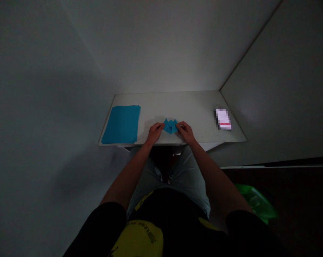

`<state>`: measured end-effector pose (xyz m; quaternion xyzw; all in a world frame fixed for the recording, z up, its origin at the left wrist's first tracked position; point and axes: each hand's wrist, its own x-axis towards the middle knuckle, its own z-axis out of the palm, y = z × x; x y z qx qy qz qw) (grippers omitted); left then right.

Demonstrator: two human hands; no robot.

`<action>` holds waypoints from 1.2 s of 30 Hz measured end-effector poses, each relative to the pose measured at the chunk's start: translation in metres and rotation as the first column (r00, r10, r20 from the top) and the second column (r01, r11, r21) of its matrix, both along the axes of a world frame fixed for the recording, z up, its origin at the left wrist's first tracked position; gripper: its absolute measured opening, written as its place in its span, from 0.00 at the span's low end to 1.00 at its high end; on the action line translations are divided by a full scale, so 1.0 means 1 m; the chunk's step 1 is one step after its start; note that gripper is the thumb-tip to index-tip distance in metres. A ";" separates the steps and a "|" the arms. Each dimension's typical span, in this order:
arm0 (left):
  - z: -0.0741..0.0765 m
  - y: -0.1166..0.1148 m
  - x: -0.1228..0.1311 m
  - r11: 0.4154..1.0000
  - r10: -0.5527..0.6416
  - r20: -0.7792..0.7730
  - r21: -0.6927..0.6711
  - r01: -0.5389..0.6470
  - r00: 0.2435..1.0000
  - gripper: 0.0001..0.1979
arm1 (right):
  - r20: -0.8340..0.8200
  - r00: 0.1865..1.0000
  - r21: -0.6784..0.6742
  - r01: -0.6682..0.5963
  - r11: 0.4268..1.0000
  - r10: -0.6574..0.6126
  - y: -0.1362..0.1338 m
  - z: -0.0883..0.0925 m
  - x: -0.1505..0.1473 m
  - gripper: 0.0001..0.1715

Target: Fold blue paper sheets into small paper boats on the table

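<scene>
A small folded piece of blue paper (170,126), with pointed corners at its upper left and upper right, is held between my two hands near the front edge of the white table. My left hand (155,132) pinches its left side, thumb and fingers closed. At the right side, my right hand (186,132) grips the paper the same way. Fine creases in the middle of the folded paper are too small and dim to make out.
A stack of blue paper sheets (122,125) lies on the left end of the white table (161,100). Toward the right end is a phone (223,119) with a lit, blurred screen. Walls close in at the back and sides. A green plastic bag (256,201) is low on the right.
</scene>
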<state>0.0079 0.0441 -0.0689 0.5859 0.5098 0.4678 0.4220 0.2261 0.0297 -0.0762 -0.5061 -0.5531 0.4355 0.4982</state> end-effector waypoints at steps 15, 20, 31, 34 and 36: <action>-0.006 0.003 -0.002 0.992 0.105 0.189 -0.082 -0.091 0.976 0.20 | -0.089 0.992 0.011 0.091 0.996 -0.089 0.002 -0.004 0.000 0.34; -0.003 0.000 -0.008 0.998 -0.001 0.078 -0.063 0.006 0.997 0.22 | -0.062 0.997 0.006 0.035 0.999 -0.034 -0.002 -0.003 -0.001 0.41; -0.001 0.001 -0.001 0.966 0.249 0.209 -0.120 -0.228 0.946 0.31 | 0.015 0.995 0.006 0.096 0.995 -0.096 -0.002 0.002 0.000 0.36; 0.002 -0.001 -0.002 0.952 0.303 0.221 -0.110 -0.285 0.927 0.28 | 0.062 0.994 0.030 0.086 0.996 -0.088 -0.006 0.004 0.000 0.37; 0.003 -0.002 -0.002 0.949 0.313 0.211 -0.104 -0.297 0.926 0.28 | 0.052 0.995 0.045 0.080 0.996 -0.082 -0.012 0.006 0.001 0.35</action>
